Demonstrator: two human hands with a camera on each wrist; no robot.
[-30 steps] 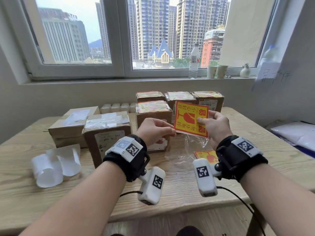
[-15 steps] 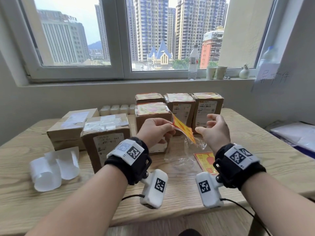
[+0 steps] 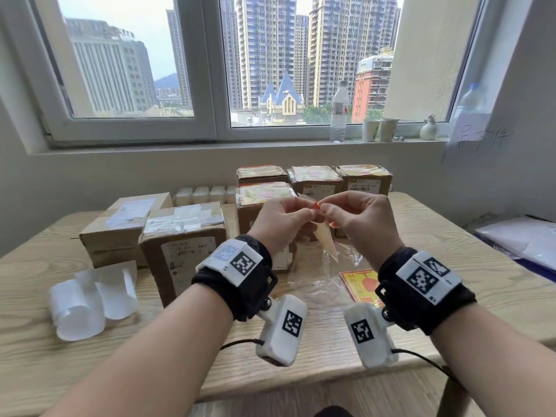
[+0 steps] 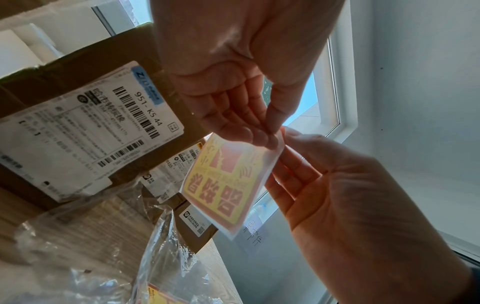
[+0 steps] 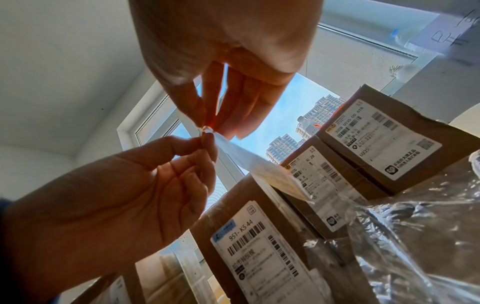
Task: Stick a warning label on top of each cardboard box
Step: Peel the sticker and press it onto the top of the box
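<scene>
A yellow and red warning label (image 3: 326,242) (image 4: 228,185) (image 5: 262,170) hangs edge-on in the air in front of the boxes. My left hand (image 3: 310,206) (image 4: 270,135) and right hand (image 3: 324,207) (image 5: 205,123) both pinch its top corner, fingertips almost touching. Several small cardboard boxes carry labels on top, the nearest (image 3: 266,192) just behind my hands. Two larger boxes at the left, one in front (image 3: 183,218) and one behind (image 3: 132,209), show only tape and white paper on top.
A crumpled clear plastic bag (image 3: 325,281) lies on the wooden table (image 3: 451,236) under my hands, with another label (image 3: 359,284) in it. Curled white backing sheets (image 3: 90,296) lie at the left. White papers (image 3: 523,239) sit at the right. A bottle (image 3: 339,112) stands on the sill.
The label was flat and facing me between both hands. The right hand let go, the left tilted it, and now both hands pinch its top corner with the label edge-on.
</scene>
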